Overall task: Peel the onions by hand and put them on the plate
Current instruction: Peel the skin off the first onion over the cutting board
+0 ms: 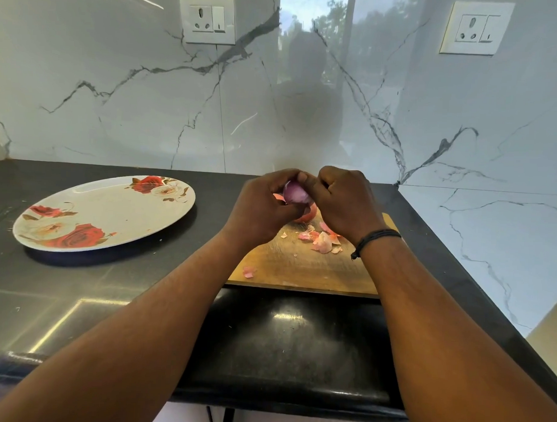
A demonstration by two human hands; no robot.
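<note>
Two hands are closed round one onion (296, 194), which is held in the air above the far end of the cutting board (303, 268). The left hand (264, 207) is curled under and round the bulb from the left, cradling it; the right hand (340, 203) is bunched against its right side, with the thumb and fingertips (303, 177) pinched at the top end, apparently on a strip of skin, though the strip itself is hidden. The purple, glossy flesh is exposed between the hands, so the peeling is judged to be well along. The long axis of the bulb seems to be tilted up and away, its tip towards the pinching fingers.

A second onion (307, 215), still orange-skinned, is seen on the board directly below the hands, partly hidden by them. Torn skins (323, 242) are scattered on the board just right of it.

The plate (65, 235) is set well to the left on the dark counter (110, 284), and nothing is seen on it. It lies on the left hand's side, so that hand is judged the nearer for the transfer.
</note>
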